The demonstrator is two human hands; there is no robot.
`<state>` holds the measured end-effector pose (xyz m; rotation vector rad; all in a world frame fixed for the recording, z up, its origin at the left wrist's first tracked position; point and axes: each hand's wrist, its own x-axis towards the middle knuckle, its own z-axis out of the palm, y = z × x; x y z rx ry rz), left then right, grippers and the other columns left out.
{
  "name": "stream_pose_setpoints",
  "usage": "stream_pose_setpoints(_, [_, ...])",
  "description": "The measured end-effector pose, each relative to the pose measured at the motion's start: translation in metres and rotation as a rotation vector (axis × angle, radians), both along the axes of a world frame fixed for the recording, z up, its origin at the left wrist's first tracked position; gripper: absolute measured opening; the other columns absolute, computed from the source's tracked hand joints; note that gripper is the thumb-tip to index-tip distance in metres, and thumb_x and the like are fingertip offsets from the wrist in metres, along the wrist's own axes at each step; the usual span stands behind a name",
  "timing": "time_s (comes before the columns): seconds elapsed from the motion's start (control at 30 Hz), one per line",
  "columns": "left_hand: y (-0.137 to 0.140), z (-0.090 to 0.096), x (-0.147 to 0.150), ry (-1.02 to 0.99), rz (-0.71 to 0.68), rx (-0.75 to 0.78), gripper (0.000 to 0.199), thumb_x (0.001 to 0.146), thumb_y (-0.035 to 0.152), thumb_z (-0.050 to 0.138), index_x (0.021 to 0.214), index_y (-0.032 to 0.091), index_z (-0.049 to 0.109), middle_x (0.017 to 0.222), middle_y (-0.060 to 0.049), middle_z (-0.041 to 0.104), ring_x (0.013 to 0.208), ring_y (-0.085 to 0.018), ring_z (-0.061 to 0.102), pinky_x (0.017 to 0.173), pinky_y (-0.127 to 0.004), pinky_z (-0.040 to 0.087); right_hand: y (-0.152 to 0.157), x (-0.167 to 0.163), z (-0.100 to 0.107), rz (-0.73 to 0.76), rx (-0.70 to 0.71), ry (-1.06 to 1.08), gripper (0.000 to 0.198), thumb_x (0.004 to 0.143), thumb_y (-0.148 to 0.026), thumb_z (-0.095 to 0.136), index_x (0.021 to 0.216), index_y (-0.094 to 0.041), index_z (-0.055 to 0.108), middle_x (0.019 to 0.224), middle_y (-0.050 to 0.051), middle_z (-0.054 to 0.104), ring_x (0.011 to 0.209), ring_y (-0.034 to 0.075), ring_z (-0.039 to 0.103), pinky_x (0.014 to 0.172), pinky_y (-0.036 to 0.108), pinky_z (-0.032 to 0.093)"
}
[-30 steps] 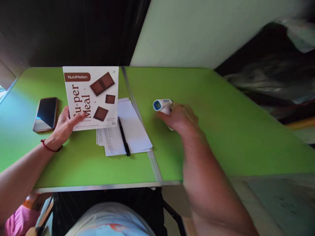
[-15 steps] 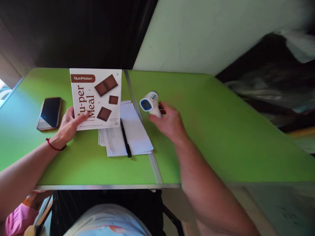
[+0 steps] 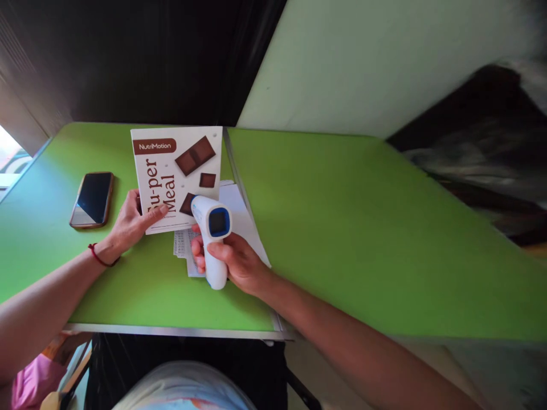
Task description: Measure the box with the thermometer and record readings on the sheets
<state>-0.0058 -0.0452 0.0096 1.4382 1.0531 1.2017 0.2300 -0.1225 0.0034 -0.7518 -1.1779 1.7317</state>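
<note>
A white box with brown chocolate pictures and "NutriMotion" lettering point(image 3: 196, 156) is tilted up above the table, gripped at its lower left by my left hand point(image 3: 134, 219), thumb across the front. My right hand point(image 3: 233, 256) is wrapped round the handle of a white and blue infrared thermometer point(image 3: 217, 265). Its dark, blue-rimmed screen faces me, and its front end points toward the box's lower right part, overlapping it in view. Behind both lie white paper sheets point(image 3: 243, 219), partly covered. The black pen on them is hidden now.
A smartphone point(image 3: 92, 199) in a brown case lies left of the box on the green folding table point(image 3: 342, 228). A metal seam crosses the tabletop. Behind stand a dark panel point(image 3: 149, 57) and a pale wall point(image 3: 342, 62). Pink cloth point(image 3: 40, 381) shows at lower left.
My right hand has brought the thermometer left from the bare tabletop to in front of the box and turned its screen toward me. My left hand still holds the box; the view shifted slightly.
</note>
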Motion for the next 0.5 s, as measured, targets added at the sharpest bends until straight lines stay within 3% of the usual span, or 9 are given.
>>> stream_pose_setpoints(0.23, [-0.0009, 0.0019, -0.0013, 0.104, 0.001, 0.015, 0.076, 0.071, 0.061, 0.095, 0.124, 0.020, 0.059, 0.122, -0.012, 0.075, 0.110, -0.034, 0.072, 0.095, -0.052, 0.060, -0.0029, -0.0052, -0.0021, 0.033, -0.046, 0.028, 0.049, 0.084, -0.062, 0.082, 0.105, -0.021, 0.064, 0.089, 0.002, 0.073, 0.067, 0.015, 0.068, 0.064, 0.032, 0.058])
stream_pose_setpoints(0.5, [-0.0049, 0.0100, 0.0014, 0.112, -0.004, -0.007, 0.074, 0.072, 0.060, 0.095, 0.124, 0.020, 0.061, 0.123, -0.012, 0.075, 0.115, -0.036, 0.070, 0.102, -0.056, 0.057, -0.0034, -0.0066, -0.0056, 0.008, -0.011, 0.001, 0.046, 0.084, -0.063, 0.081, 0.094, -0.021, 0.064, 0.085, 0.001, 0.073, 0.065, 0.015, 0.068, 0.062, 0.032, 0.058])
